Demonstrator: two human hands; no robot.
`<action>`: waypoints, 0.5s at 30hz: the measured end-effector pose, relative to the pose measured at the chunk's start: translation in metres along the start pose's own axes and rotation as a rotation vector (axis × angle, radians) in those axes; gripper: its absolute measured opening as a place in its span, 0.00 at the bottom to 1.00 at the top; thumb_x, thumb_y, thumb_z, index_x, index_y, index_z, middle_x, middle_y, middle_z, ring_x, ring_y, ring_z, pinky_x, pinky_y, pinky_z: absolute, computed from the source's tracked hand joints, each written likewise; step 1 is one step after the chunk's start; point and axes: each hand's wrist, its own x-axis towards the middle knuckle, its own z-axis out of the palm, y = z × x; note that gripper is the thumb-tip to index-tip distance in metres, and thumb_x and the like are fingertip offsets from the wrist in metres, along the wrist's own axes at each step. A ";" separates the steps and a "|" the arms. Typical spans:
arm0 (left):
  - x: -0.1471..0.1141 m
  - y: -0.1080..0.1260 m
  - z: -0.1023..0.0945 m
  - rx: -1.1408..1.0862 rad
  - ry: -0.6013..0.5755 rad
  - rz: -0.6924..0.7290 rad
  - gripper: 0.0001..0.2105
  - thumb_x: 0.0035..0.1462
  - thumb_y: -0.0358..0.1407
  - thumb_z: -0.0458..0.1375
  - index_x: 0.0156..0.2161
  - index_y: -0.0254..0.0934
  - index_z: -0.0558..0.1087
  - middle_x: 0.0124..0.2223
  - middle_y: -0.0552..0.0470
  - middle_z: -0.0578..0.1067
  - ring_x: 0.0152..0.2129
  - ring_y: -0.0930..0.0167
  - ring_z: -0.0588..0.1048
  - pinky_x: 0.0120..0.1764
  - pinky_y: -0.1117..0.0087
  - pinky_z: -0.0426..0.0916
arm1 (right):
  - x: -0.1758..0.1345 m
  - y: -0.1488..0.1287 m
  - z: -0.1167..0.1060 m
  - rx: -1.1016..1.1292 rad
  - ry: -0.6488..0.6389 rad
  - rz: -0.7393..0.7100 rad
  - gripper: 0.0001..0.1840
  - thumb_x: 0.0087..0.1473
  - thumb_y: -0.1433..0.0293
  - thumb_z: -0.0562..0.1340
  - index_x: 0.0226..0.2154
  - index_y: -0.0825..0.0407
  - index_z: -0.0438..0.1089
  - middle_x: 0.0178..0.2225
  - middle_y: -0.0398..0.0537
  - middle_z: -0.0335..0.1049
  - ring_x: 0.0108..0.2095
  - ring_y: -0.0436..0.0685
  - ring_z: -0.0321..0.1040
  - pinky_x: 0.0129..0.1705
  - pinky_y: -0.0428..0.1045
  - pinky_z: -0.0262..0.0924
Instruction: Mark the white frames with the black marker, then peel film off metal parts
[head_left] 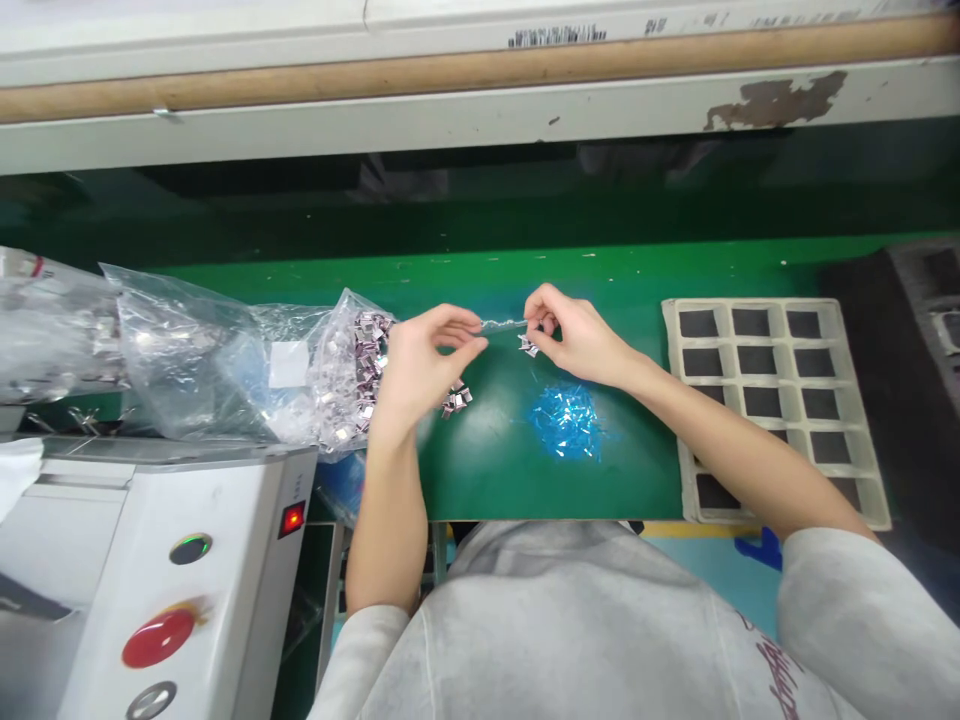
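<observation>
Between my two hands stretches a thin, clear strip point(504, 325) with a pale, uneven upper edge. My left hand point(435, 355) pinches its left end between thumb and fingers. The right end is in the closed fingers of my right hand point(566, 330). A few small shiny metal pieces point(529, 346) show just under my right fingertips; whether they are held or lie on the table I cannot tell. More small metal pieces point(456, 400) lie beside my left wrist. Nearer my body is a loose heap of small blue film pieces point(568, 422).
At the left, an open clear plastic bag point(217, 350) spills many metal pieces onto the green table point(480, 460). A white machine point(202, 600) with buttons stands at front left. My right forearm crosses over a pale compartment tray point(787, 380). A beam point(480, 130) runs across the back.
</observation>
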 end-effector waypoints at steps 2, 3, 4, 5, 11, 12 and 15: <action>-0.007 -0.002 -0.025 0.291 -0.081 0.041 0.07 0.58 0.38 0.71 0.42 0.43 0.84 0.44 0.47 0.84 0.44 0.57 0.80 0.54 0.53 0.76 | -0.001 0.003 0.001 -0.082 -0.049 -0.004 0.08 0.62 0.75 0.62 0.41 0.47 0.65 0.37 0.45 0.73 0.35 0.57 0.68 0.40 0.54 0.62; -0.011 -0.005 -0.034 0.405 -0.135 0.050 0.06 0.58 0.38 0.71 0.41 0.43 0.84 0.44 0.47 0.84 0.45 0.54 0.79 0.55 0.52 0.74 | -0.002 0.005 0.002 -0.141 -0.062 -0.017 0.08 0.62 0.76 0.62 0.40 0.47 0.64 0.36 0.45 0.73 0.37 0.59 0.67 0.42 0.55 0.62; -0.015 -0.008 -0.040 0.493 -0.190 0.055 0.06 0.58 0.38 0.71 0.41 0.44 0.84 0.44 0.46 0.83 0.47 0.53 0.77 0.56 0.50 0.72 | -0.002 0.007 0.003 -0.199 -0.069 -0.030 0.08 0.62 0.76 0.61 0.39 0.46 0.64 0.36 0.47 0.73 0.38 0.60 0.67 0.43 0.56 0.62; -0.018 -0.012 -0.043 0.553 -0.235 0.059 0.06 0.59 0.38 0.70 0.41 0.43 0.84 0.44 0.45 0.82 0.48 0.52 0.76 0.56 0.50 0.71 | -0.002 0.008 0.004 -0.247 -0.071 -0.041 0.08 0.62 0.76 0.61 0.38 0.46 0.64 0.36 0.48 0.73 0.40 0.62 0.67 0.45 0.58 0.62; -0.019 -0.031 -0.032 0.636 -0.299 0.097 0.06 0.63 0.35 0.64 0.43 0.42 0.83 0.42 0.44 0.81 0.45 0.53 0.75 0.52 0.53 0.71 | 0.001 0.011 0.001 -0.293 0.011 -0.078 0.03 0.64 0.72 0.62 0.38 0.47 0.68 0.41 0.52 0.74 0.46 0.67 0.66 0.52 0.63 0.66; -0.018 -0.032 -0.030 0.626 -0.297 0.094 0.04 0.62 0.35 0.65 0.41 0.42 0.82 0.41 0.44 0.80 0.44 0.53 0.75 0.50 0.53 0.71 | 0.002 0.012 -0.002 -0.288 0.037 -0.069 0.03 0.65 0.72 0.61 0.39 0.47 0.69 0.42 0.52 0.74 0.47 0.68 0.67 0.53 0.65 0.66; -0.014 -0.031 -0.028 0.573 -0.296 0.085 0.03 0.58 0.33 0.66 0.34 0.43 0.80 0.37 0.46 0.81 0.40 0.55 0.77 0.47 0.56 0.71 | 0.007 0.021 -0.011 -0.289 0.115 -0.021 0.04 0.65 0.72 0.61 0.41 0.47 0.71 0.44 0.53 0.75 0.49 0.70 0.69 0.57 0.68 0.67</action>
